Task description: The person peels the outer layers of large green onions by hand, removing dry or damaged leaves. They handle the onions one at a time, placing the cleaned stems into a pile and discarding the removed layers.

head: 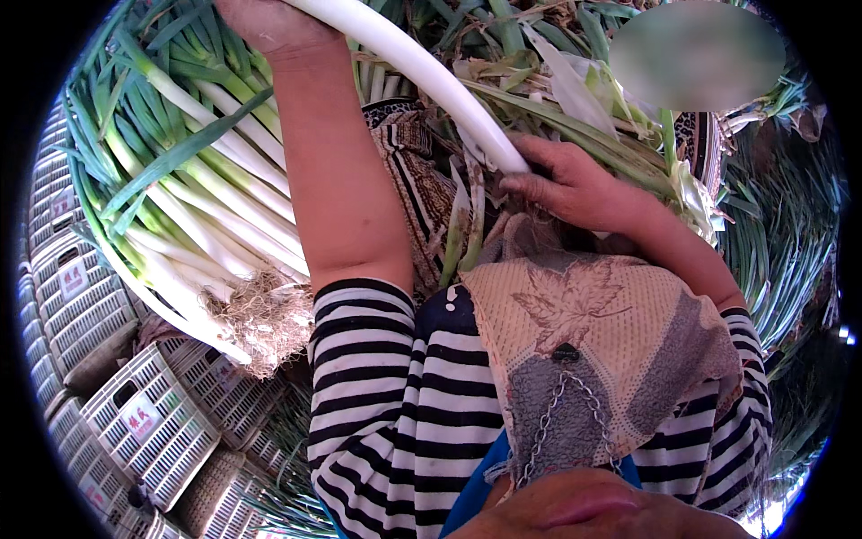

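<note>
A long white scallion stalk (417,64) arches across the view from the top edge to my right hand (572,185). My right thumb and fingers pinch its lower end. My left hand (273,23) touches the stalk at the top edge, with its fingers cut off, so its grip does not show. Left of my left forearm lies a thick pile of scallions (222,195), green leaves up and tangled roots (262,323) towards me. Stripped leaves and husks (572,101) lie loose beyond my right hand. Two withered stalks (471,229) hang near my lap.
Pale plastic crates (151,421) with labels are stacked at the left. Patterned fabric (417,162) covers my legs. On my right lies a mass of green leaves (781,236). A patterned cloth (572,303) with a chain (545,418) hangs on my chest. A blurred patch hides the upper right.
</note>
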Demonstrator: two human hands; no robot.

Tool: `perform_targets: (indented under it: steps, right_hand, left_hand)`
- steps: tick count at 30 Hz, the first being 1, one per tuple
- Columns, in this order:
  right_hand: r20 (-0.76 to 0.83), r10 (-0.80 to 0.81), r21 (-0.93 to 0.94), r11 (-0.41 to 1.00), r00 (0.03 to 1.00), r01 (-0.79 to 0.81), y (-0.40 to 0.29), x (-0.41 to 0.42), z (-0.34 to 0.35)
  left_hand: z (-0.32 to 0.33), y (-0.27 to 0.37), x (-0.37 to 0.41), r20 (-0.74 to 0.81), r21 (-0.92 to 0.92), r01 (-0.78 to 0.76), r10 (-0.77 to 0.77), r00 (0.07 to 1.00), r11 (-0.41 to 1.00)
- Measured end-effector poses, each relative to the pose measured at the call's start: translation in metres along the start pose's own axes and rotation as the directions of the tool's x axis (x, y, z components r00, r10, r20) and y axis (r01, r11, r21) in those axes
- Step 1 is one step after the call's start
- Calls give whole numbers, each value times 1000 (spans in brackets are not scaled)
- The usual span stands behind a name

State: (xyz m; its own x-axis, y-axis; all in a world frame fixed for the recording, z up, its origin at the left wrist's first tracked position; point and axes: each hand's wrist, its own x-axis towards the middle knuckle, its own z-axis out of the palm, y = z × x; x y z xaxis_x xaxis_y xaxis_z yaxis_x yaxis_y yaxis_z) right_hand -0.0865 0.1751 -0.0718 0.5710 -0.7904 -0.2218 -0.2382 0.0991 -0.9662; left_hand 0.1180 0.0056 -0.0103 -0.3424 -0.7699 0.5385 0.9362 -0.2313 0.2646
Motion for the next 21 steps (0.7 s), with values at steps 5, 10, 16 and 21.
perform_targets:
  steps: [5,10,16,21]
  right_hand:
    - [-267,-146,-323,945,953,54,20,4,3]
    - [-182,-78,-187,981,980,43,14,0,8]
    - [-69,-141,-310,944,988,113,16,-3,3]
    - [-87,-122,-438,896,989,72,16,-4,6]
  left_hand:
    - [10,-24,-1,-679,613,193,385,625,766]
    - [-12,-9,-10,-720,546,140,377,583,826]
    - [-20,-3,-12,-642,535,119,312,701,836]
    - [-19,-9,-11,-620,567,167,285,731,807]
